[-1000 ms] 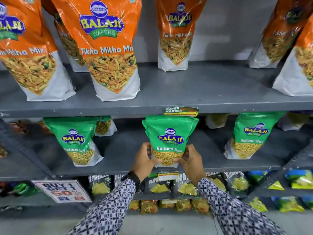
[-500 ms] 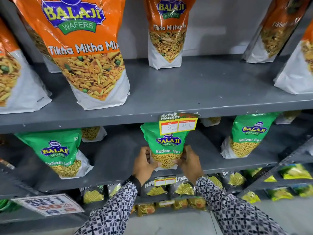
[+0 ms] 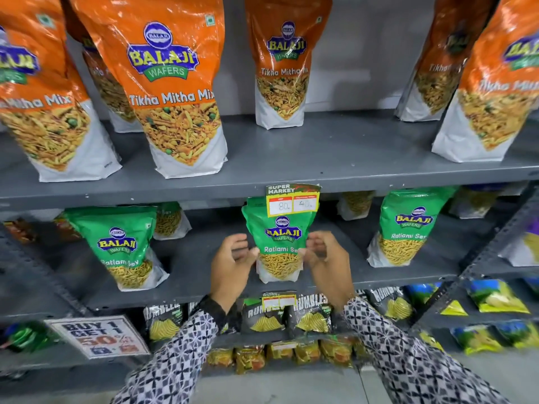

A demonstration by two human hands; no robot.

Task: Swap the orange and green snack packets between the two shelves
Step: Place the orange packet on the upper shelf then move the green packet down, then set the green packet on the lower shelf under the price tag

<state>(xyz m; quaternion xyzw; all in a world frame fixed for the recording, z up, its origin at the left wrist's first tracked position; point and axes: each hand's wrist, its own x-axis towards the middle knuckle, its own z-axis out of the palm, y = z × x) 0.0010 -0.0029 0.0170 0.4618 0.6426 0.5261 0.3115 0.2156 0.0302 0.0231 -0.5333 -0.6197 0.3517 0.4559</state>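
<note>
A green Ratlami Sev packet stands upright on the lower grey shelf, its top behind a price tag. My left hand and my right hand flank it with fingers spread, fingertips at its edges, holding nothing. Two more green packets stand on the same shelf, one at the left and one at the right. Several orange Tikha Mitha Mix packets stand on the upper shelf: a large one left of centre, a smaller one further back.
A yellow price tag hangs from the upper shelf's front edge. Black chip packets fill the shelf below. A "Buy 1 Get 1" sign sits at lower left. A side rack with blue and yellow packets stands at right.
Both hands have let go of the middle green packet and opened. It now stands by itself on the lower shelf. The camera has tilted slightly.
</note>
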